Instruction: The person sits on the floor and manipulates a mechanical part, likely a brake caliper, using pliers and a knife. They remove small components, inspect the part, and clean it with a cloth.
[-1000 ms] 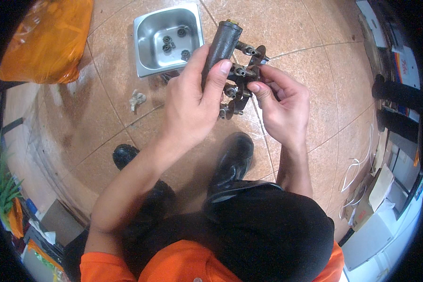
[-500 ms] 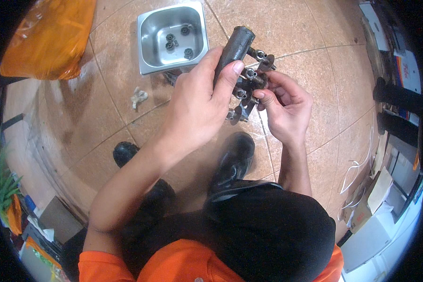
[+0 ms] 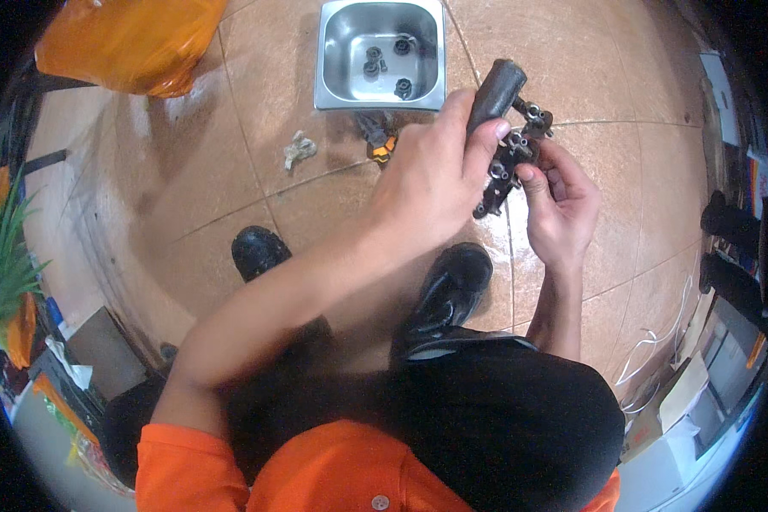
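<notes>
Head view: dark metal assembly (image 3: pixel 497 90) is held above the tiled floor (image 3: pixel 644 192), to the right of the steel tray (image 3: pixel 323 64), in which round dark parts (image 3: pixel 404 87) are seen. Its cylinder is gripped by the left hand (image 3: pixel 435 166); its side fittings (image 3: pixel 519 147) are pinched by the right hand (image 3: pixel 563 200). Step judged to be finger work on the fittings; turning or pulling can't be told. Next move probably calls for the cylinder to be held steady.
</notes>
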`<control>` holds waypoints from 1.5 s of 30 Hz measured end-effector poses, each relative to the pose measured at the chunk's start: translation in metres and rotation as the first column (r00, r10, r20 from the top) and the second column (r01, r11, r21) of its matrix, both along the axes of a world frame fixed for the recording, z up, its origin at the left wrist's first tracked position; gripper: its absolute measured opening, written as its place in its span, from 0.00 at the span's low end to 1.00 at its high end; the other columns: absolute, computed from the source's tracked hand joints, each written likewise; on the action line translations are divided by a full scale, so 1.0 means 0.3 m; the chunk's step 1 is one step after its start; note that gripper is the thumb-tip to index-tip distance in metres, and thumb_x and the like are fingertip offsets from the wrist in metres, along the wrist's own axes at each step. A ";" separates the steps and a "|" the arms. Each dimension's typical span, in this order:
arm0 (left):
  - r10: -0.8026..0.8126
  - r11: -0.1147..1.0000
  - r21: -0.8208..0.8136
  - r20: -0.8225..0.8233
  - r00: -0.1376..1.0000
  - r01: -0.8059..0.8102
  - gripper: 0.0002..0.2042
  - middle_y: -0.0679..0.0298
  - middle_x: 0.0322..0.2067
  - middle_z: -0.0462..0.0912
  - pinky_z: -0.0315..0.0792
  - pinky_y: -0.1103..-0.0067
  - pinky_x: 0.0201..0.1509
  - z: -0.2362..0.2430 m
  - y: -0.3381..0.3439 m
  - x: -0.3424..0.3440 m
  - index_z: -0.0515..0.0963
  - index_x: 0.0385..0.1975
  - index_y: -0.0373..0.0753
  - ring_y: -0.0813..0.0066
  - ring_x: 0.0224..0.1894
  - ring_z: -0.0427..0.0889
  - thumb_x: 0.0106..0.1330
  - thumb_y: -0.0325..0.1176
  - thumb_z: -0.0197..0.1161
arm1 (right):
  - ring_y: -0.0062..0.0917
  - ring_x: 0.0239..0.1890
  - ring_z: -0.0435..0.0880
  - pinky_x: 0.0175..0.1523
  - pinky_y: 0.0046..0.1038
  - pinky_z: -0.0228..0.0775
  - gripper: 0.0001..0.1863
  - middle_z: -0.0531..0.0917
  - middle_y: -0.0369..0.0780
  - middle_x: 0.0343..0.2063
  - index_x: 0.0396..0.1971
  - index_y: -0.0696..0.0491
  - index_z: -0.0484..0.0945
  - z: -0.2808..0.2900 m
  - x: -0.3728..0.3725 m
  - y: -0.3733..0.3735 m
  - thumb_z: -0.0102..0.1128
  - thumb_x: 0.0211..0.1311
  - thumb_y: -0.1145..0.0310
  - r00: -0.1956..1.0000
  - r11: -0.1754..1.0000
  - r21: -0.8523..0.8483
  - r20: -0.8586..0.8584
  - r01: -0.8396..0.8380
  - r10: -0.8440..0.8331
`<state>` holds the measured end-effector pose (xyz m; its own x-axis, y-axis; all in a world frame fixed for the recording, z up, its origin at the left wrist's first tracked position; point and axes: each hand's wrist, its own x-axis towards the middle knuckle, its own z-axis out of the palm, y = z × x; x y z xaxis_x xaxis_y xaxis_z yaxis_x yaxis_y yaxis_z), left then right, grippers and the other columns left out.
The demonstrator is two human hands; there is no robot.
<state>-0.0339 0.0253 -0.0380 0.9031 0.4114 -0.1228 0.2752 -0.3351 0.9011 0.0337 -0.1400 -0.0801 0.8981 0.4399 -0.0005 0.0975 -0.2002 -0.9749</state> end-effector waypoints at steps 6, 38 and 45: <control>0.171 0.980 -0.129 0.173 0.970 -0.150 0.19 0.59 0.23 0.78 0.72 0.75 0.21 -0.059 0.126 0.035 0.71 0.48 0.35 0.70 0.23 0.80 0.73 0.47 0.50 | 0.31 0.45 0.78 0.47 0.32 0.72 0.19 0.78 0.49 0.42 0.43 0.57 0.73 -0.247 -0.135 0.069 0.68 0.51 0.74 0.992 0.993 -0.116 0.127 0.014 0.000; 0.094 0.632 -0.704 0.484 0.870 0.323 0.21 0.56 0.52 0.76 0.66 0.60 0.63 -0.080 0.328 -0.022 0.70 0.56 0.39 0.59 0.58 0.74 0.62 0.20 0.55 | 0.39 0.56 0.78 0.65 0.36 0.64 0.28 0.80 0.54 0.47 0.44 0.69 0.75 0.275 -0.002 -0.006 0.56 0.37 0.75 0.439 0.774 0.560 -0.639 -0.296 0.631; 0.154 0.427 -0.850 0.403 0.902 0.307 0.28 0.57 0.53 0.74 0.74 0.69 0.57 -0.075 0.353 -0.029 0.66 0.58 0.36 0.63 0.55 0.76 0.53 0.17 0.59 | 0.30 0.45 0.82 0.54 0.30 0.72 0.27 0.81 0.52 0.46 0.45 0.65 0.76 0.276 0.009 -0.011 0.57 0.36 0.75 0.519 0.830 0.440 -0.648 -0.344 0.558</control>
<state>-0.0427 0.1310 -0.0606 0.9784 0.2051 -0.0270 -0.1279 0.7020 0.7006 0.0365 -0.1435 0.0028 0.3141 0.8663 -0.3885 -0.6439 -0.1064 -0.7577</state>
